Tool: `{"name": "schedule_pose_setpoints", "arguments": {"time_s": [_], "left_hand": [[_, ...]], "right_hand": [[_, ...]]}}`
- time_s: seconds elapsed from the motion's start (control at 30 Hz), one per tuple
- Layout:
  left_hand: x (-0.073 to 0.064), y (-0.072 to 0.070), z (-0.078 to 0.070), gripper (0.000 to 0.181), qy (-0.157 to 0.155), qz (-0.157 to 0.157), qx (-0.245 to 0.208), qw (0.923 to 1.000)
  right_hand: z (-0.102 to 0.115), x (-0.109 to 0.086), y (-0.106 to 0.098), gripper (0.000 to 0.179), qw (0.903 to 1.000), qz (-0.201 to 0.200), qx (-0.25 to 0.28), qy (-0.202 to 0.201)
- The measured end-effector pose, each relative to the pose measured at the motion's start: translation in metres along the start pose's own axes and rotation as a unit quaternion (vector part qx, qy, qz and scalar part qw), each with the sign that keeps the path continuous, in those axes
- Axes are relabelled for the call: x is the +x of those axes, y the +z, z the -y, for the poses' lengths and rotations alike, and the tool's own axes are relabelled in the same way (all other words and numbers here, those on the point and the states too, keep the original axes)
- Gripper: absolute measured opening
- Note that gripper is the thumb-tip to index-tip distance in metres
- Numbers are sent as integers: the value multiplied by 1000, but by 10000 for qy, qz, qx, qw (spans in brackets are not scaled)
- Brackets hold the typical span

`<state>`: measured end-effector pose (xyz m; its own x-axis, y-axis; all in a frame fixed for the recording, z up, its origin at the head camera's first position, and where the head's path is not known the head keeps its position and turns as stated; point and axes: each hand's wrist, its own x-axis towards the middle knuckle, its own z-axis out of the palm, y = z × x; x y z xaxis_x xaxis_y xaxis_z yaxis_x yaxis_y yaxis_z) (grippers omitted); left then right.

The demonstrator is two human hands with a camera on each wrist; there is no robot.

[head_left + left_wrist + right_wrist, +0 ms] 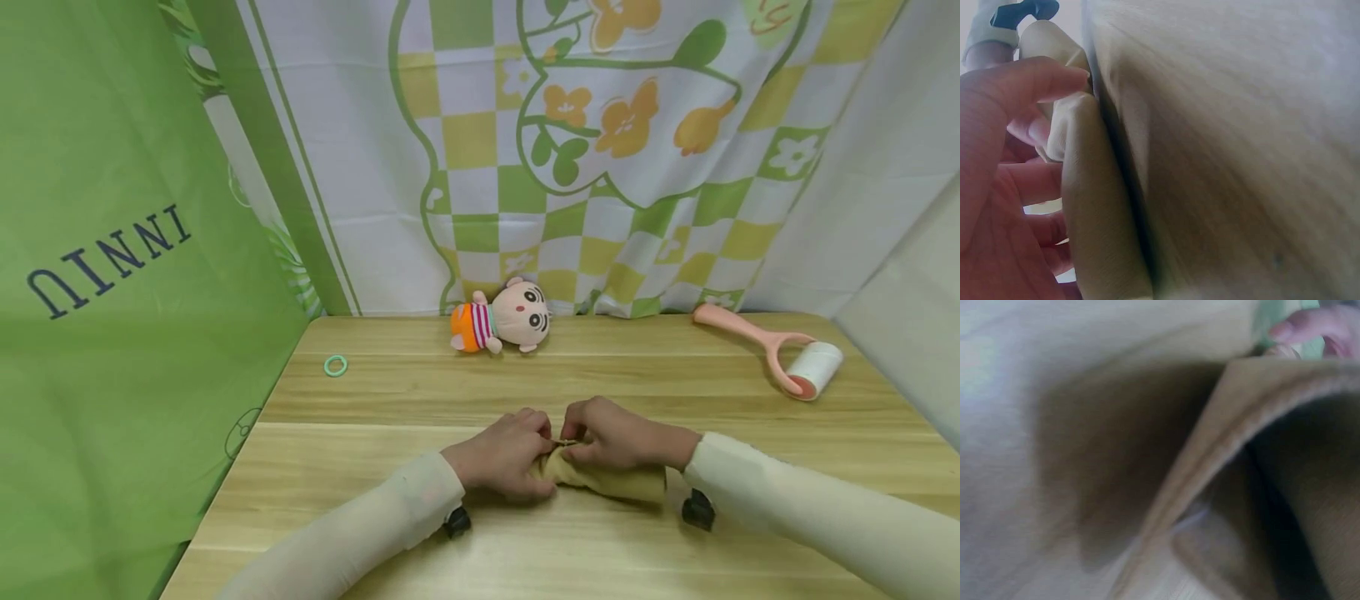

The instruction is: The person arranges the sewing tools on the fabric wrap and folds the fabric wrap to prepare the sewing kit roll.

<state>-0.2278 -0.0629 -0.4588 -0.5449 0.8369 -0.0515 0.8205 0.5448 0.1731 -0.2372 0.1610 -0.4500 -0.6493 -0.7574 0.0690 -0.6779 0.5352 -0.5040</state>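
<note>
On the near middle of the table, both hands work on a tan cloth piece [618, 483] with a folded, bunched part between them. My left hand [504, 458] pinches its left end between thumb and fingers. From the right, my right hand [617, 435] pinches the cloth's upper edge close to the left fingertips. In the left wrist view, the left thumb presses on the tan cloth [1100, 212], which hangs in a fold. A stitched hem of the tan cloth [1254, 394] curves round a dark opening in the right wrist view. Whether it is a bag or a garment I cannot tell.
A small plush doll [517, 315] in orange shorts lies at the table's back edge. To the left is a green ring [335, 366]. A pink-handled lint roller [813, 372] lies at the back right. Patterned curtains [480, 142] hang behind the wooden table [390, 392].
</note>
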Motion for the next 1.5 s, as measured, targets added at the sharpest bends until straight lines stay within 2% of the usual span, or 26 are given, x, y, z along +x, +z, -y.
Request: {"name": "schedule_pose_setpoints", "arguments": {"time_s": [0.1, 0.2, 0.3, 0.47, 0.57, 0.67, 0.77, 0.9, 1.07, 1.3, 1.5], "left_hand": [[2, -1, -1, 34, -42, -1, -49, 10000], [3, 0, -2, 31, -21, -75, 89, 9999], [5, 3, -2, 29, 100, -243, 534, 9982], [6, 4, -3, 33, 390, -461, 1292, 9898], [6, 3, -4, 35, 427, -438, 1362, 9888], [5, 1, -5, 37, 303, -381, 1251, 9910], [6, -2, -5, 38, 181, -321, 1063, 9937], [7, -5, -5, 37, 165, -240, 878, 9957], [8, -7, -6, 34, 150, -166, 778, 9967], [7, -9, -5, 19, 135, -79, 940, 9955], [6, -5, -4, 18, -45, -224, 732, 9971]], "right_hand": [[-3, 2, -3, 7, 9995, 115, 240, 157], [-5, 4, -5, 8, 9989, 236, 336, 245], [-6, 4, -7, 8, 9975, 310, 556, 309], [-5, -5, -10, 10, 9956, 406, 708, 449], [3, -13, -8, 25, 9972, 487, 112, 551], [16, -17, -1, 39, 9954, 320, -747, 513], [26, -18, 8, 36, 9864, 9, -1579, 460], [31, -18, 18, 38, 9734, -422, -2215, 404], [29, -18, 23, 34, 9695, -669, -2341, 292], [25, -17, 17, 28, 9690, -507, -2420, 32], [22, -17, 15, 28, 9667, -430, -2521, -69]]}}
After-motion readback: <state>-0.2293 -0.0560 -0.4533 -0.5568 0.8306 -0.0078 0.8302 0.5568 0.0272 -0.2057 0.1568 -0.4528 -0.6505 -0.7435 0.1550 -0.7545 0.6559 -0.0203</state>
